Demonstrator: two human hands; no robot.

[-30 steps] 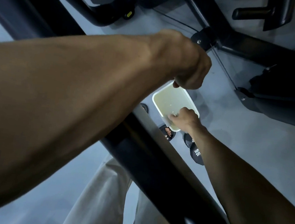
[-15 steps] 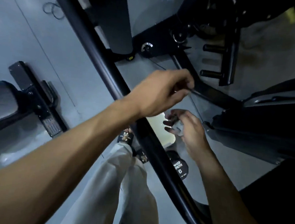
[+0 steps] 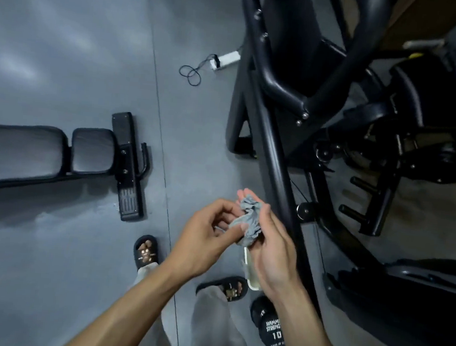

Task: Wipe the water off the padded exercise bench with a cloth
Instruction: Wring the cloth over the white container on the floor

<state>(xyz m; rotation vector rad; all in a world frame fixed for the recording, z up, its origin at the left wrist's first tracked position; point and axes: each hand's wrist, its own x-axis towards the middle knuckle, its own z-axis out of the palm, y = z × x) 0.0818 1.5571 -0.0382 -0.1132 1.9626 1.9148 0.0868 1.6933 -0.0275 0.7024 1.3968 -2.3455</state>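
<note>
The step in hand looks like readying the cloth (image 3: 249, 220), not wiping: a crumpled grey wad sits between both hands just below the centre of the view, well apart from the padded exercise bench (image 3: 30, 152), which lies out at nine o'clock on the grey floor (image 3: 66, 48). The left hand (image 3: 207, 240) has its fingers curled in, and the thumb and fingertips pinch the near edge of the cloth. The right hand (image 3: 272, 248) is cupped with loosely spread fingers under and beside the wad, cradling it rather than clamping it. Directly below the hands a pale tub (image 3: 248, 268) peeks out on the floor, with a dumbbell (image 3: 271, 328) at about five o'clock and the black machine frame (image 3: 277, 163) running from twelve towards four. I judge the next move calls for bunching or flattening the cloth into one hand, then turning and stepping towards nine o'clock to bring it down on the padding. Whether water lies on the bench cannot be told from here.
</note>
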